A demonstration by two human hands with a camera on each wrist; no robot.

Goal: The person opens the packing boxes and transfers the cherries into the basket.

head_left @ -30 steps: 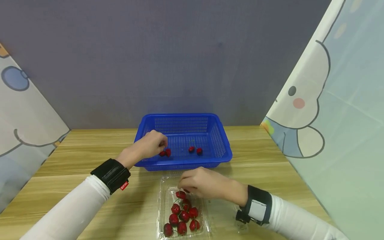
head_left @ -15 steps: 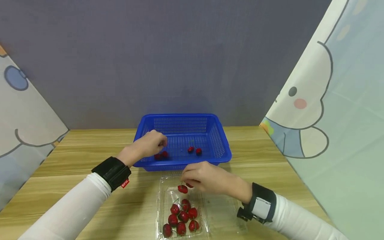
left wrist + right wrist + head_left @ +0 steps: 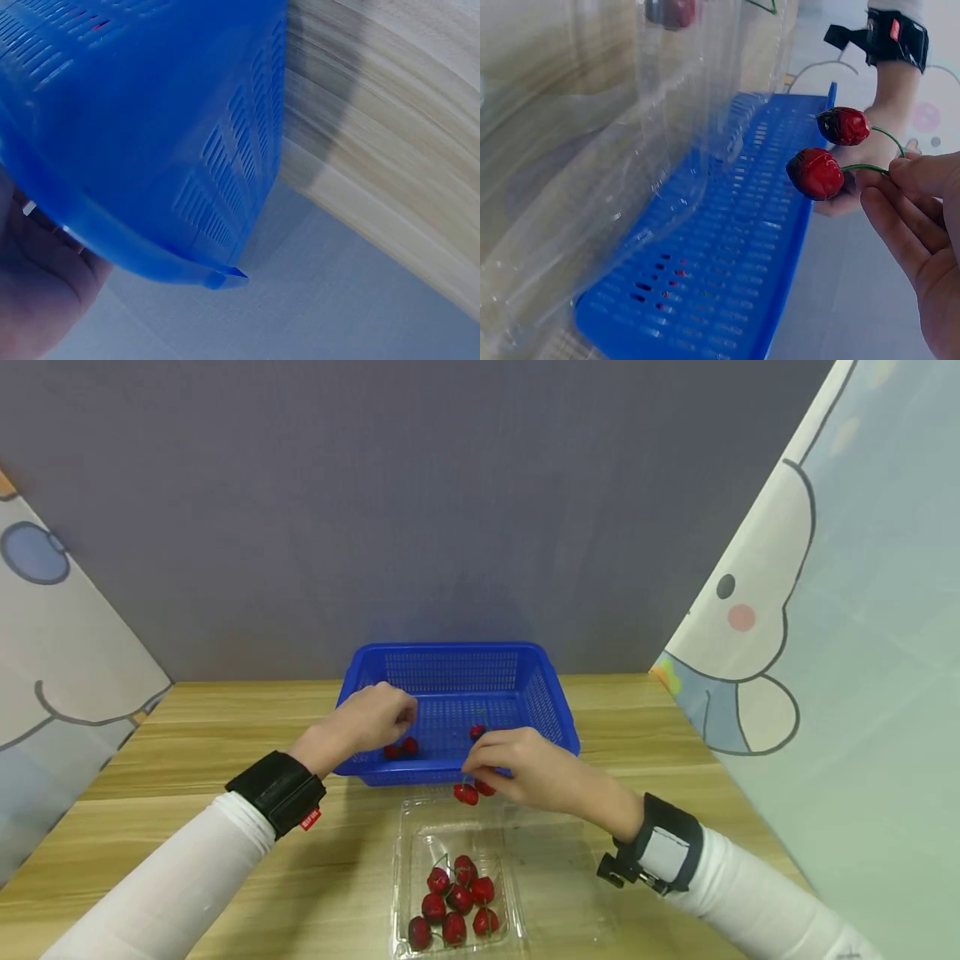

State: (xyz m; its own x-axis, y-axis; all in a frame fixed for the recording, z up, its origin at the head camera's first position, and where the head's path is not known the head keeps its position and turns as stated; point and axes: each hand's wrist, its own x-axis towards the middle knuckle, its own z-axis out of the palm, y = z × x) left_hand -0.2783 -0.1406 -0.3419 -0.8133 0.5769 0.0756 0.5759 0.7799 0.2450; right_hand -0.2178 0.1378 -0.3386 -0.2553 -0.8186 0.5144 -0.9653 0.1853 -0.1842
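Note:
My right hand (image 3: 528,768) pinches the green stems of a pair of red cherries (image 3: 815,174). They dangle just in front of the blue basket (image 3: 457,777). My left hand (image 3: 375,717) hovers over the basket's left side with its fingers loosely bent and nothing seen in them; its palm is beside the rim in the left wrist view. Two cherries (image 3: 409,746) lie in the basket below that hand. Another cherry (image 3: 477,732) is near the basket's middle, partly behind my right hand. Nearest me, a clear plastic box (image 3: 401,877) contains several cherries (image 3: 459,900).
A transparent lid (image 3: 558,877) lies opened out to the right of the box on the wooden table (image 3: 660,793). Behind the basket rises a grey wall (image 3: 465,510). Printed cloth panels (image 3: 862,693) stand on both sides.
My right hand has lifted the cherry pair out of the clear box and carried it forward to the basket's front edge. The two cherries under my left hand have settled slightly left; that hand stays nearly still.

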